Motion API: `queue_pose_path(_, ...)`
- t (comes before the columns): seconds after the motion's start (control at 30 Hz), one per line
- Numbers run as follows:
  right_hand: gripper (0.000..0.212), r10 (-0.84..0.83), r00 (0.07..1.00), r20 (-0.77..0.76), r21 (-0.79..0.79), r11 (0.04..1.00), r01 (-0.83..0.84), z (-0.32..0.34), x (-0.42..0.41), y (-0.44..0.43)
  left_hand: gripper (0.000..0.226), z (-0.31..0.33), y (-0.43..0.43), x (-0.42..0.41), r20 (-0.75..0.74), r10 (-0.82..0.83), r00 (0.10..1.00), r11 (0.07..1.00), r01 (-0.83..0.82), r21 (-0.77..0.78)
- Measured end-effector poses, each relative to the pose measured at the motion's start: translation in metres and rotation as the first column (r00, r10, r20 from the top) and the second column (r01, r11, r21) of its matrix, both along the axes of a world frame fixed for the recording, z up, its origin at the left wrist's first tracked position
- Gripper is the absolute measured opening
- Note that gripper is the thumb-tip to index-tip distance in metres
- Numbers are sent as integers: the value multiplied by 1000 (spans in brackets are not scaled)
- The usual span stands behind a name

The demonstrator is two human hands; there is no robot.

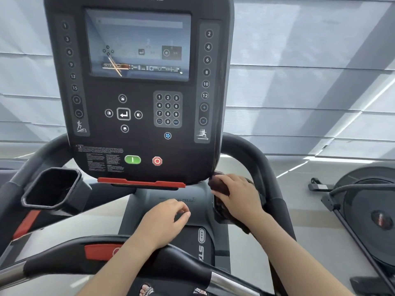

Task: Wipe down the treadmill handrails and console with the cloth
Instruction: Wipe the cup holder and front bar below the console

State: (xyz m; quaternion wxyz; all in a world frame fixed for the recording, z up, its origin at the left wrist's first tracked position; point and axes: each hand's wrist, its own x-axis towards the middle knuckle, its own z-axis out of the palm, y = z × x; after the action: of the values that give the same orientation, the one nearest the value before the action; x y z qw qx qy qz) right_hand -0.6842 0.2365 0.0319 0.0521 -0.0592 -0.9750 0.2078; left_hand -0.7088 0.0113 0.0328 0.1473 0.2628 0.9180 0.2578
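The black treadmill console [139, 88] fills the upper middle, with a screen, keypads, a green start button and a red stop button. My right hand [239, 195] presses a dark brown cloth [218, 184] against the console's lower right corner, beside the right cup holder. My left hand [166, 221] hovers with loosely curled fingers over the grey column below the console and holds nothing. Black handrails [256, 159] curve out on both sides, and a front crossbar [175, 263] runs under my forearms.
An empty black cup holder [53, 189] sits at the console's lower left. A red strip [141, 182] runs under the console. Another exercise machine [363, 210] stands to the right. Grey window blinds [310, 71] hang behind.
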Motion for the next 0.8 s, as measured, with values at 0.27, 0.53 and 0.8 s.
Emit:
queue_pose_path(0.27, 43, 24, 986, 166, 116, 992, -43, 1, -3, -15, 18, -1, 2, -1, -22, -16, 1000, 1000, 16, -13)
queue_pose_path(0.53, 43, 59, 986, 158, 187, 978, -88, -2, 15, -19, 18, -2, 3, -2, -33, -49, 998, 999, 49, -5)
queue_pose_path(0.8, 43, 9, 994, 110, 118, 993, -22, 11, 20, -22, 18, 4, -9, -2, -37, -7, 999, 998, 10, 67)
